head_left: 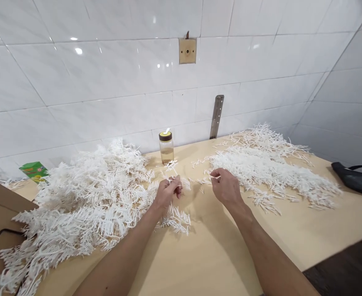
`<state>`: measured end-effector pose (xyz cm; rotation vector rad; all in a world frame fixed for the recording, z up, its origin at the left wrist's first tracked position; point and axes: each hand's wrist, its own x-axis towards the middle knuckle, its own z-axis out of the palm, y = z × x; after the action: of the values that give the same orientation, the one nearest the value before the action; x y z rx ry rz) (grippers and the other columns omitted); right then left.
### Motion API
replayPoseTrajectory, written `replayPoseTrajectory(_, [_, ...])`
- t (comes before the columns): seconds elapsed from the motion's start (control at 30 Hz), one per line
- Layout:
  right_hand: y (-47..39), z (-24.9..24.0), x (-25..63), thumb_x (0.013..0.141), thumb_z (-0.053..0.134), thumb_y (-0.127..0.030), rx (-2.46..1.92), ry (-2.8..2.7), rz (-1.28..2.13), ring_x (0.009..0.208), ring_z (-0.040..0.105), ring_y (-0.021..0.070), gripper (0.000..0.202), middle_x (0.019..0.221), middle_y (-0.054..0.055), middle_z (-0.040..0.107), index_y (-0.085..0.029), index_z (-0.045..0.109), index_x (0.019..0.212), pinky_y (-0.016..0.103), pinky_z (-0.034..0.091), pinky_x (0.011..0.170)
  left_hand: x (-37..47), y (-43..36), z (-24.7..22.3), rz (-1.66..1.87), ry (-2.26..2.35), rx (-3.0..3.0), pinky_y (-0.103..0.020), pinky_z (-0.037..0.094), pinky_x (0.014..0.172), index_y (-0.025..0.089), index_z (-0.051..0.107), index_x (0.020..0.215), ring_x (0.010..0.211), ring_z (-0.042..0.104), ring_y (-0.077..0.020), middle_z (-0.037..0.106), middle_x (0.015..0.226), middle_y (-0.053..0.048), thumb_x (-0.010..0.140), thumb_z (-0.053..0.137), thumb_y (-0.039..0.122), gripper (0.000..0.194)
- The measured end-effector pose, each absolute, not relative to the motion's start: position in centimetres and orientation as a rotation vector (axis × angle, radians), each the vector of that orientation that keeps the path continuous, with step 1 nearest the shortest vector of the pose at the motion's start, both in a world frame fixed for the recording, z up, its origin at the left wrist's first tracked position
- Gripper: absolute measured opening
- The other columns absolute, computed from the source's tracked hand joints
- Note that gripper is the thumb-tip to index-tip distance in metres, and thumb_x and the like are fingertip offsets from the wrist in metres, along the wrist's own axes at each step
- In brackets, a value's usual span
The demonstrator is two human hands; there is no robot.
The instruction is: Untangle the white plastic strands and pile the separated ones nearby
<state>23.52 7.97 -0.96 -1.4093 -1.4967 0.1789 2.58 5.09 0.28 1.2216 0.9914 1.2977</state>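
My left hand [168, 191] is closed, thumb pressed against the fingers, on a white branched sprig [172, 166] that sticks up above the fingertips. It is at the right edge of a large heap of similar white branched sprigs [97, 197]. My right hand [225, 185] is held in a pinch just left of a second, flatter pile of white sprigs [267, 168]. Whatever its fingertips hold is too small to make out. Short loose white bits [202, 181] lie on the table between my hands.
Behind my hands, a clear jar [167, 150] with a dark and yellow lid stands on the wooden table [196, 255]. A perforated metal strip [217, 117] leans on the tiled wall. Cardboard [2, 209] and a green packet [34, 170] are left; a black bag [356, 179] is right.
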Motion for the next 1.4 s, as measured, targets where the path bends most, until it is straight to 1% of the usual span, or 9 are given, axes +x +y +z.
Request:
replayPoseTrajectory(0.1, [7.8,-0.9,23.5,0.077,0.056,-0.025,-1.495,-1.479,0.290,0.065,0.059,0.0197,0.010,0.078,0.007,0.065,-0.019,0.064,0.079,0.035,0.048,0.066,2.8,4.6,1.5,1.312,0.834,1.042,-0.027,0.038,0.052,0.019,0.041,0.049,0.054,0.046,-0.0123,0.047,0.056,-0.001,0.077,0.063,0.046,0.045])
replayPoseTrajectory(0.27, [5.9,0.7,20.8,0.085,0.055,-0.058,-1.311,-1.338,1.321,0.061,0.064,0.0196,0.041,0.075,0.008,0.063,-0.018,0.061,0.080,0.029,0.047,0.047,2.7,4.2,2.7,1.291,0.751,0.950,-0.027,0.031,0.049,0.020,0.034,0.045,0.051,0.037,-0.0109,0.035,0.051,0.001,0.068,0.059,0.033,0.037])
replayPoseTrajectory(0.37, [5.3,1.2,20.0,0.080,0.062,-0.062,-1.103,-1.269,1.611,0.070,0.065,0.0194,0.046,0.078,0.008,0.062,-0.017,0.058,0.074,0.026,0.049,0.048,2.8,3.9,2.7,1.266,0.772,1.018,-0.028,0.033,0.052,0.020,0.036,0.045,0.052,0.039,-0.0117,0.038,0.051,0.000,0.067,0.057,0.030,0.032])
replayPoseTrajectory(0.6, [6.0,1.0,20.7,0.066,0.079,-0.048,-1.066,-1.307,1.454,0.058,0.051,0.0096,0.036,0.070,-0.001,0.057,-0.016,0.066,0.079,0.021,0.045,0.048,2.6,3.8,2.6,1.137,0.706,1.116,-0.028,0.039,0.056,0.015,0.058,0.056,0.061,0.050,-0.0154,0.052,0.062,-0.005,0.070,0.059,0.030,0.020])
replayPoseTrajectory(0.87, [6.9,0.8,22.1,0.072,0.070,-0.050,-1.249,-1.229,1.104,0.052,0.045,0.0091,0.035,0.061,-0.002,0.051,-0.017,0.062,0.068,0.022,0.042,0.046,1.4,4.9,2.1,1.263,0.681,0.979,-0.035,0.050,0.085,0.013,0.064,0.063,0.094,0.061,-0.0218,0.067,0.088,-0.010,0.077,0.070,0.037,0.028])
replayPoseTrajectory(1.0, [7.1,0.6,22.1,0.074,0.067,-0.050,-1.243,-1.203,1.089,0.060,0.049,0.0107,0.032,0.071,0.001,0.057,-0.017,0.065,0.073,0.021,0.045,0.047,1.5,5.2,1.9,1.256,0.772,0.912,-0.029,0.051,0.067,0.011,0.068,0.080,0.086,0.066,-0.0210,0.068,0.091,-0.009,0.069,0.080,0.038,0.031])
replayPoseTrajectory(1.13, [7.1,0.5,21.7,0.075,0.066,-0.053,-1.205,-1.214,1.143,0.063,0.050,0.0115,0.036,0.079,0.003,0.059,-0.017,0.066,0.077,0.021,0.044,0.045,1.4,5.8,1.7,1.253,0.884,0.949,-0.020,0.037,0.047,0.014,0.057,0.071,0.056,0.060,-0.0112,0.068,0.072,-0.004,0.058,0.086,0.030,0.036])
replayPoseTrajectory(1.27, [7.0,0.5,21.5,0.075,0.066,-0.051,-1.160,-1.206,1.198,0.061,0.048,0.0103,0.035,0.079,0.002,0.056,-0.017,0.065,0.076,0.021,0.042,0.042,0.7,6.7,1.2,1.170,0.930,1.042,-0.020,0.035,0.044,0.015,0.055,0.074,0.042,0.050,-0.0071,0.067,0.061,-0.002,0.055,0.085,0.025,0.036])
replayPoseTrajectory(1.4, [7.0,0.5,21.5,0.076,0.066,-0.049,-1.155,-1.219,1.222,0.056,0.047,0.0095,0.032,0.074,0.000,0.053,-0.017,0.065,0.077,0.022,0.041,0.041,0.5,7.2,0.5,1.179,1.008,1.060,-0.021,0.045,0.051,0.015,0.054,0.075,0.054,0.063,-0.0124,0.070,0.066,-0.005,0.057,0.083,0.020,0.034])
